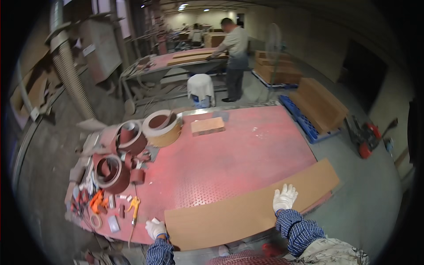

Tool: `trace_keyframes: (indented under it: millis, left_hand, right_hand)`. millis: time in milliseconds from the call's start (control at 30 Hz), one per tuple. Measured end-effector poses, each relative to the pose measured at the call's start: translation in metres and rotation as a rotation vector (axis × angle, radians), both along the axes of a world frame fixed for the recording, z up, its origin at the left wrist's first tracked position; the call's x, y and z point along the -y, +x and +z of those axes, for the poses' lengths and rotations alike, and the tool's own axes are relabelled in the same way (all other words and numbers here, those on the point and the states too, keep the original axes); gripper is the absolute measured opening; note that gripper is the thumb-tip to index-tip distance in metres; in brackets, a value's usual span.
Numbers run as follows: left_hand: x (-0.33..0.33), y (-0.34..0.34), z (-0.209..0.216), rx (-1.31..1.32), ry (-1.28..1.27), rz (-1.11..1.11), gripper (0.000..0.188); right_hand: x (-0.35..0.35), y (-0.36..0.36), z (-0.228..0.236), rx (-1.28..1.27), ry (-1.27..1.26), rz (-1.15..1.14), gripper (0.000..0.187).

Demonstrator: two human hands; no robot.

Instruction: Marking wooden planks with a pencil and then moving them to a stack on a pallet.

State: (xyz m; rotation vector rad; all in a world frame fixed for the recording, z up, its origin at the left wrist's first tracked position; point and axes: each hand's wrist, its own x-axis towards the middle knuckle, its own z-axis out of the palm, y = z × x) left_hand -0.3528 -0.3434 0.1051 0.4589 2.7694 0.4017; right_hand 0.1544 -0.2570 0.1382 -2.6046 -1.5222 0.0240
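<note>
A long tan board point(238, 210) lies along the near side of the red perforated work table point(260, 154), its right end reaching past the table's corner. My right hand point(285, 198), in a white glove, rests flat on the board right of its middle, fingers spread. Beside the board's left end is my left hand point(156, 229), also gloved, with its fingers curled in. A small pale shape shows at those fingers; what it is, I cannot make out. Left of this hand lie a yellow air blow gun point(134, 207) with a hose and a pale flat block point(114, 224).
Rolls of sanding belt point(162, 128) stand on the table's left side, near an orange tool point(98, 202) and a tape roll point(96, 221). A wooden block point(207, 126) lies at the far edge. Beyond, a person point(236, 57) works at another table. Stacked boards point(320, 106) and a pallet jack point(364, 137) stand right.
</note>
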Motion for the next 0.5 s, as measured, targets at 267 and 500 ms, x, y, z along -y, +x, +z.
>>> trace_keyframes:
  millis: [267,500]
  left_hand:
    - [-0.014,-0.035,-0.018,0.378,0.867,-0.095,0.049]
    - [-0.02,0.13,0.092,0.471,0.639,-0.818,0.06]
  right_hand:
    - [-0.001,0.011,0.006,-0.06,-0.004,-0.035,0.063]
    - [0.0,0.012,0.002,-0.043,-0.02,-0.044,0.064]
